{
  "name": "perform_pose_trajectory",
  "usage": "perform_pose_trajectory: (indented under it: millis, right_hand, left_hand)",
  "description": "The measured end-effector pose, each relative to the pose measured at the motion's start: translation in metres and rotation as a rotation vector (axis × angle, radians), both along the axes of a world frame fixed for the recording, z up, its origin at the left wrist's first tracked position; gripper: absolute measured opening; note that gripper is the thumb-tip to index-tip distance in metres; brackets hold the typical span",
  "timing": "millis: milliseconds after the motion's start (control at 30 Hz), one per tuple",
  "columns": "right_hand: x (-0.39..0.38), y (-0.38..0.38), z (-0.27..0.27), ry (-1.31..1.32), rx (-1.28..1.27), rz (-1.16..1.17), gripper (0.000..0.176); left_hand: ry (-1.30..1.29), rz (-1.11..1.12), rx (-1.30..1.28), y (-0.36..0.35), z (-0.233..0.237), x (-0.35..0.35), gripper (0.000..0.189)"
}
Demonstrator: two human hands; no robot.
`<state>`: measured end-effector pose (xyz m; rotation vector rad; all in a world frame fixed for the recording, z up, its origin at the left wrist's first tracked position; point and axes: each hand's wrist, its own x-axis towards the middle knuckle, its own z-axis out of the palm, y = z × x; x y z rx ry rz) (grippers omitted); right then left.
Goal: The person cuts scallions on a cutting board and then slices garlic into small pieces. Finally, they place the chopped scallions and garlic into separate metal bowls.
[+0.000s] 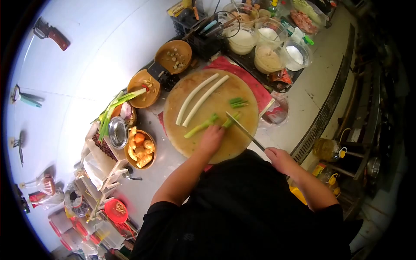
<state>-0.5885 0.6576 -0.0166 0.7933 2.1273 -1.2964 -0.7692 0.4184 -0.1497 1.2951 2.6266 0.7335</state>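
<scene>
On the round wooden cutting board [247, 89], my left hand [211, 138] presses down with curled fingers, holding green onion stalks [197, 129] against the wood. My right hand [281, 160] grips the handle of a kitchen knife [247, 133]. Its blade reaches over the board and touches or nearly touches the green pieces by my left fingertips. Farther up the board lies a small pile of cut green onion tops [238, 102]. Two long white stalks [196, 99] lie side by side at the upper left of the board.
Left of the board stand a bowl of ginger [141, 149], a glass bowl [118, 132], long green onions [113, 109] and two brown bowls [173, 56]. Several tubs of white powder [268, 56] sit on a dark tray beyond. Oil jugs [328, 149] stand low on the right.
</scene>
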Motion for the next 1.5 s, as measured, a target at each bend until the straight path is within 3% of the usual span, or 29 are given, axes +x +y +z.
perform_pose_trajectory:
  millis: [100, 200, 267, 300, 367, 567, 733, 933, 1000, 1067, 1133, 1200, 1333, 1400, 1433, 1500]
  right_hand:
    - [-0.014, 0.0, -0.002, 0.016, 0.071, 0.076, 0.045]
    - [-0.032, -0.007, -0.039, 0.0, 0.028, 0.042, 0.047]
    - [-0.034, -0.012, -0.075, 0.282, 0.153, 0.107, 0.049]
    - [-0.041, -0.013, -0.066, 0.286, 0.152, 0.106, 0.049]
    - [-0.061, -0.013, -0.037, -0.151, -0.324, -0.235, 0.048]
    - [-0.045, -0.006, -0.044, -0.074, -0.545, -0.657, 0.046]
    - [0.005, 0.032, -0.036, 0.049, -0.131, -0.715, 0.042]
    - [0.026, 0.044, -0.027, 0.105, -0.078, -0.554, 0.041]
    - [0.025, 0.039, -0.031, 0.072, -0.111, -0.481, 0.041]
    - [0.018, 0.023, -0.043, 0.385, 0.366, -0.156, 0.044]
    - [-0.003, 0.011, -0.037, 0.324, 0.488, -0.042, 0.047]
    - [-0.013, 0.012, -0.054, 0.287, 0.645, 0.142, 0.054]
    - [-0.038, 0.014, -0.092, 0.415, 0.604, 0.269, 0.05]
    - [-0.052, 0.01, -0.099, 0.548, 0.634, 0.322, 0.047]
    - [-0.066, 0.001, -0.085, 0.679, 0.663, 0.379, 0.045]
    - [-0.086, -0.025, -0.033, 0.715, 0.55, 0.266, 0.04]
  left_hand:
    - [0.042, -0.003, 0.054, 0.003, -0.011, 0.0, 0.025]
    - [0.008, -0.018, -0.016, 0.005, -0.012, -0.004, 0.02]
    - [0.024, -0.003, 0.046, 0.003, -0.011, -0.004, 0.018]
    - [0.037, 0.009, 0.108, 0.001, -0.011, -0.004, 0.016]
    - [0.049, 0.032, 0.142, -0.003, -0.01, -0.002, 0.013]
    - [0.107, 0.086, 0.201, -0.018, -0.006, 0.003, 0.007]
    - [0.093, 0.12, 0.166, -0.038, -0.002, 0.007, 0.011]
    - [0.204, 0.141, 0.151, -0.049, 0.019, -0.001, 0.019]
    - [0.206, 0.316, 0.084, -0.043, 0.011, -0.015, 0.024]
    - [0.135, 0.302, -0.048, -0.045, 0.0, -0.029, 0.025]
    - [0.069, 0.29, -0.177, -0.044, 0.004, -0.034, 0.027]
    - [-0.039, 0.466, 0.013, -0.034, 0.02, -0.032, 0.034]
    - [-0.132, 0.537, 0.137, -0.016, 0.064, -0.021, 0.034]
    - [-0.466, 0.535, 0.245, -0.008, 0.081, -0.02, 0.038]
    - [-0.463, 0.531, 0.245, -0.004, 0.091, -0.018, 0.038]
    - [-0.731, 0.481, 0.424, 0.005, 0.109, -0.012, 0.038]
